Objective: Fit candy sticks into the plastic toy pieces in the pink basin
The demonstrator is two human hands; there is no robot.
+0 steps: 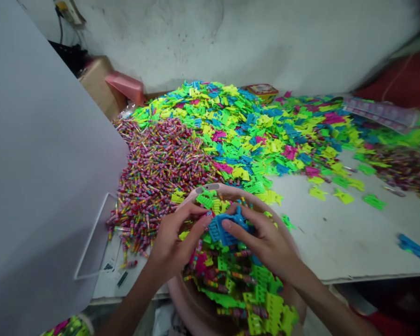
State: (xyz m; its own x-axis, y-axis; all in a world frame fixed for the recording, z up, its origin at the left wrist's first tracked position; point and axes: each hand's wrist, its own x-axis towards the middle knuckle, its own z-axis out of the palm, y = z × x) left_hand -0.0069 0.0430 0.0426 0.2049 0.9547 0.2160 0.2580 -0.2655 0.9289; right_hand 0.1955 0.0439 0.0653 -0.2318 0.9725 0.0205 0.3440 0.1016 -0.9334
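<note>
Together, left hand and right hand hold blue plastic; tin print illegible.

Smooth, glossy plastic is seen on the neon pieces and the blue piece, with duller pink plastic on the basin. Striped sticks are finished in a shiny wrap. The tabletop is matt and scuffed, the wall rough plaster, the box brown cardboard.
</note>
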